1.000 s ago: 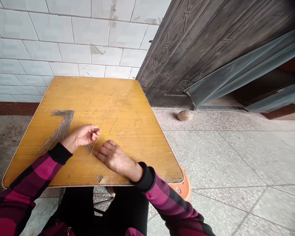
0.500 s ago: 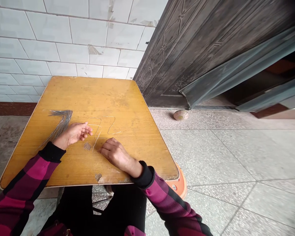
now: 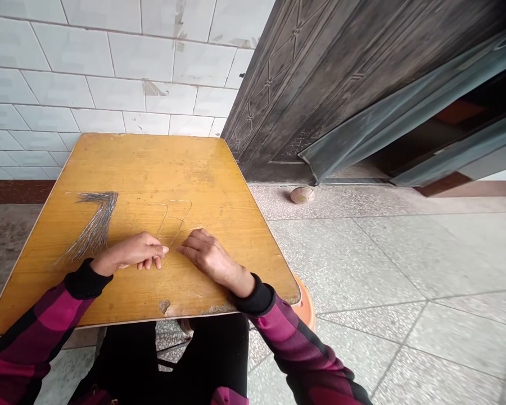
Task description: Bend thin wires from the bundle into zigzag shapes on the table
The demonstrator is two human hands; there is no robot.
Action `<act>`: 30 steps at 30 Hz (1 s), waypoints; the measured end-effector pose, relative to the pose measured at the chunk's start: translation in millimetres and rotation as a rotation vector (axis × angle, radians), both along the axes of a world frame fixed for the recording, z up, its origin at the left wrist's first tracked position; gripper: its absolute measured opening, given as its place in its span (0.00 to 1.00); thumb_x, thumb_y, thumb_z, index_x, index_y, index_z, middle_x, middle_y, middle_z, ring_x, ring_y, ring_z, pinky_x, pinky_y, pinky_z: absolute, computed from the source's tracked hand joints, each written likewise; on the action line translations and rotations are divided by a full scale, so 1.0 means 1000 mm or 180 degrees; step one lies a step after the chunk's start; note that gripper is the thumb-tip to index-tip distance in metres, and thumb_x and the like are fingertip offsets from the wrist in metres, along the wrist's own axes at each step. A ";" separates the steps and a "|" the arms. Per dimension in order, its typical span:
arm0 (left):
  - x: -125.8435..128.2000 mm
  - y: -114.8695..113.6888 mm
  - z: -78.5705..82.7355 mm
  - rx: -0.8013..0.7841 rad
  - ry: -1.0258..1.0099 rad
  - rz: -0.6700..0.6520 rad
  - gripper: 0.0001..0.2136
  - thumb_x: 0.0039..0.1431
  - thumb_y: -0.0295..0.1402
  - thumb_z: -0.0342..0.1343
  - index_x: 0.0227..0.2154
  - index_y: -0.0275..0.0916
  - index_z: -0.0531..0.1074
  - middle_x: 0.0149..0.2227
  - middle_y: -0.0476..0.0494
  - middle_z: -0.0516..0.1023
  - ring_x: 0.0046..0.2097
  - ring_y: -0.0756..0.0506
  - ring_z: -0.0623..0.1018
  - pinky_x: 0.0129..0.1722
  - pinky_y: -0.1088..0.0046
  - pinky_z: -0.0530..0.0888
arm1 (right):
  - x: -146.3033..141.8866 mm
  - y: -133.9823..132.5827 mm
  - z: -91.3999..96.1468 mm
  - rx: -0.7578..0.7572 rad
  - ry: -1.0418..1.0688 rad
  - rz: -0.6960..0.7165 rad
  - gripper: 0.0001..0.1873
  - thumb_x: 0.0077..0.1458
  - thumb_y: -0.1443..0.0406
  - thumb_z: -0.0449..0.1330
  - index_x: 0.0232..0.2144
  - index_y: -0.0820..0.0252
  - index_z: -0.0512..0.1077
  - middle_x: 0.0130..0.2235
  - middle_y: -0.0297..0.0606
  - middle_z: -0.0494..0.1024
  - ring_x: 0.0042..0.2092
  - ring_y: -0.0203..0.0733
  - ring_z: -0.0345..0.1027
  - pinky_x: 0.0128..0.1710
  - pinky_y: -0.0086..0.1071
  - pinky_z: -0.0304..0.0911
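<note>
A thin bent wire (image 3: pixel 174 218) lies on the yellow wooden tabletop (image 3: pixel 152 169), drawn in angular loops in front of me. My left hand (image 3: pixel 130 253) lies palm down at its lower end, with fingers curled. I cannot tell whether those fingers pinch the wire. My right hand (image 3: pixel 206 259) rests with fingers spread a little, its fingertips close to the wire's lower part. A fan-shaped bundle of thin metal wires (image 3: pixel 95 228), bent at one end, lies left of my left hand.
The table's near edge is chipped (image 3: pixel 164 306). An orange stool (image 3: pixel 306 304) shows beneath its right corner. A dark embossed metal door (image 3: pixel 303 95) with a grey curtain (image 3: pixel 405 112) stands to the right. White tiles cover the wall behind, and a small ball (image 3: pixel 302 194) sits on the floor.
My left hand has moved toward me and closer to my right hand. The bent wire now lies more under my fingers. The view has shifted slightly, with the table lower and further left.
</note>
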State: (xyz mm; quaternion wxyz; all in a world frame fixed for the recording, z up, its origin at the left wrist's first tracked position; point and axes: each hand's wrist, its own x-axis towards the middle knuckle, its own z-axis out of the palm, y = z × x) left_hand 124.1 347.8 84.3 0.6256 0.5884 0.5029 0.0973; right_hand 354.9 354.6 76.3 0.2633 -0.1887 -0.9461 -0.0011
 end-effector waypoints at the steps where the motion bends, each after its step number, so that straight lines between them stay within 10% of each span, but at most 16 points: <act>1: 0.003 -0.002 -0.001 -0.0069 -0.0098 0.0023 0.16 0.55 0.45 0.53 0.26 0.35 0.70 0.27 0.43 0.77 0.21 0.53 0.68 0.17 0.78 0.61 | 0.003 0.002 0.002 0.0015 -0.0066 0.0020 0.12 0.64 0.70 0.50 0.39 0.63 0.75 0.33 0.42 0.75 0.37 0.42 0.63 0.39 0.37 0.62; 10: 0.013 -0.007 -0.006 -0.0216 -0.0371 0.0120 0.14 0.55 0.43 0.54 0.28 0.34 0.70 0.31 0.41 0.78 0.23 0.53 0.70 0.19 0.77 0.63 | 0.034 0.026 0.015 0.0196 -0.0649 -0.0289 0.15 0.65 0.70 0.47 0.35 0.60 0.74 0.34 0.42 0.73 0.40 0.43 0.63 0.43 0.38 0.60; 24: 0.003 -0.003 0.004 0.0072 -0.0356 -0.0129 0.16 0.56 0.44 0.53 0.29 0.34 0.72 0.32 0.41 0.77 0.25 0.52 0.70 0.22 0.78 0.65 | 0.086 0.064 -0.026 -0.0378 -0.0478 -0.0901 0.12 0.65 0.65 0.50 0.36 0.58 0.75 0.34 0.41 0.75 0.37 0.42 0.65 0.42 0.37 0.59; 30: -0.039 0.014 0.026 0.1064 0.0071 0.0424 0.16 0.56 0.44 0.52 0.31 0.35 0.75 0.32 0.42 0.78 0.27 0.51 0.70 0.25 0.76 0.66 | 0.089 0.058 -0.026 -0.0200 0.0083 -0.0994 0.09 0.62 0.64 0.55 0.34 0.60 0.74 0.35 0.41 0.76 0.37 0.42 0.67 0.40 0.37 0.61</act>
